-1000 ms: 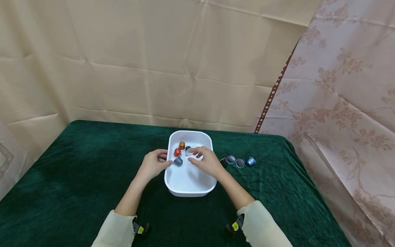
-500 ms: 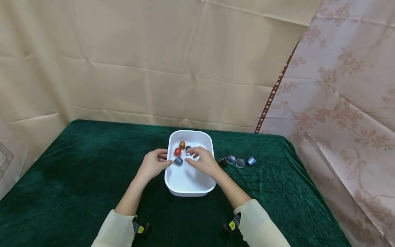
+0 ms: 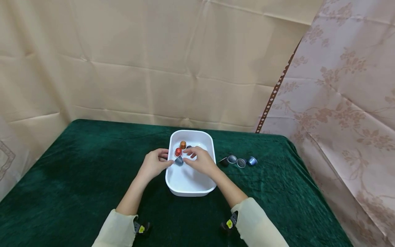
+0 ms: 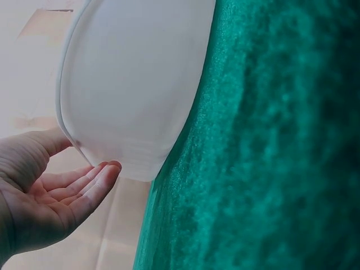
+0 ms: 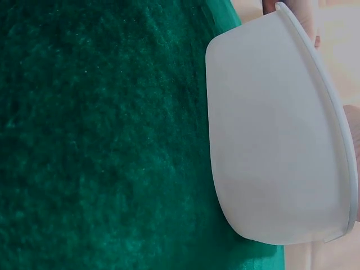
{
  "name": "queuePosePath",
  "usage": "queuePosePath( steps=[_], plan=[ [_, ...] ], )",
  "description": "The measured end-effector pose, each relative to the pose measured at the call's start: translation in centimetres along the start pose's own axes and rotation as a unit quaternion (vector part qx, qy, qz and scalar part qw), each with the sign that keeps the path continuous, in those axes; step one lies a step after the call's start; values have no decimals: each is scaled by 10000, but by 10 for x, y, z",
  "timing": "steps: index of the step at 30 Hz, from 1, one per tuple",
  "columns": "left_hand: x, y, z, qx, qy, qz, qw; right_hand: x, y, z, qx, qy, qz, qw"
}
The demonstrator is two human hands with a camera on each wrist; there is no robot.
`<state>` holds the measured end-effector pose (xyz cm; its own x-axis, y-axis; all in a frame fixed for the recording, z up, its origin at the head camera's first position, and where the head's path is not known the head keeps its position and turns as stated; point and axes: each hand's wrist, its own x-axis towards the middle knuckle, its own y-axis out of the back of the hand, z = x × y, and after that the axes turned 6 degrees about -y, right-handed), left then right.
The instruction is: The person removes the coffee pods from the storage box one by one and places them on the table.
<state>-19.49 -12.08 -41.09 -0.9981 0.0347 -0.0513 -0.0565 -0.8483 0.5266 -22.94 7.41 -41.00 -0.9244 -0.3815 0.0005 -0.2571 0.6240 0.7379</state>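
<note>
A white plastic tub (image 3: 189,187) stands upright on the green cloth in the head view. Its left rim is held by my left hand (image 3: 154,163), thumb over the edge and fingers along the outer wall, as the left wrist view confirms. My right hand (image 3: 200,161) reaches in over the right side, thumb and fingers spread apart. Beside its thumb tip lies a grey coffee capsule (image 3: 179,161) on its side. A red coffee capsule (image 3: 178,151) is near the index fingertip, with an orange coffee capsule (image 3: 183,145) behind. My right fingers mostly hide a dark capsule (image 3: 189,147).
Right of the tub, on the cloth, lie a black capsule (image 3: 224,162), two capsules showing silver lids (image 3: 232,159) and a blue capsule (image 3: 252,161). A beige curtain (image 3: 169,68) hangs behind the table.
My right hand has moved left inside the tub, toward the grey and red capsules, covering more of the dark capsule. My left hand keeps its hold on the rim.
</note>
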Motion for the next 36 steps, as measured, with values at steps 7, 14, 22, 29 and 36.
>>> queuePosePath(
  steps=[7, 14, 22, 29, 36],
  plan=[
    [0, 0, 1, -12, 11, 5, 10000, 2, -2, -3, 38, -64, -82, 9999],
    [-1, 1, 0, -30, -6, -8, 10000, 5, -5, -3, 77, -77, -178, 9998],
    [-1, 1, 0, -35, -30, -14, 10000, 9, -7, -5, 6, -112, -276, 9996],
    [-1, 0, -1, -84, -65, -6, 9999, 13, -11, -5, -74, -195, -370, 9991],
    [-2, 1, -1, -87, -128, 18, 9999, 17, -15, -2, -96, -137, -420, 9990]
  ],
)
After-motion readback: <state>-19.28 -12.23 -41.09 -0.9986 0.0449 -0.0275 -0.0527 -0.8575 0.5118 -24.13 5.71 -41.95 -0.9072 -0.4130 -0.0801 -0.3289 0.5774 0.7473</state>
